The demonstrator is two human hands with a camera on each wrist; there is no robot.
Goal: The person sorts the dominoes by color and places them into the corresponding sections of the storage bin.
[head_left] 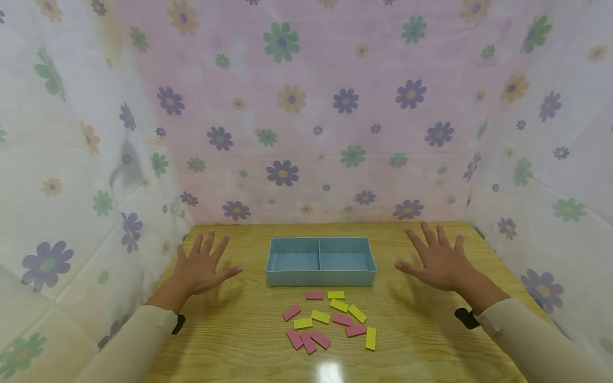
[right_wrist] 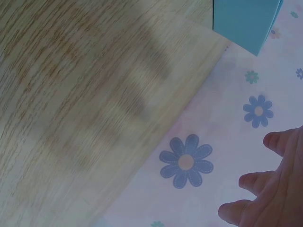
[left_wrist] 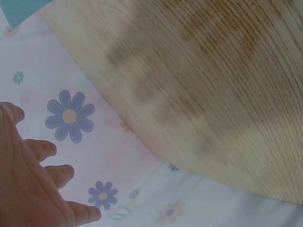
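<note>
My left hand [head_left: 198, 270] is spread with fingers straight, left of a blue two-compartment box [head_left: 321, 279]; it holds nothing. On the other side, my right hand [head_left: 440, 263] is spread the same way, also holding nothing. Both hands cast shadows on the wooden table. Nothing lies inside the box's two compartments. In front of the box are scattered several pink tiles [head_left: 314, 296] and several yellow tiles [head_left: 336, 295], small and rectangular. Part of the left hand [left_wrist: 33, 179] shows in the left wrist view, and part of the right hand [right_wrist: 270, 189] in the right wrist view.
The wooden table [head_left: 230, 330] carries the box and tiles. Flower-patterned cloth [head_left: 316, 106] hangs behind the table's far edge and along both sides. Dark wrist straps [head_left: 466, 318] sit at the edges of the light sleeves.
</note>
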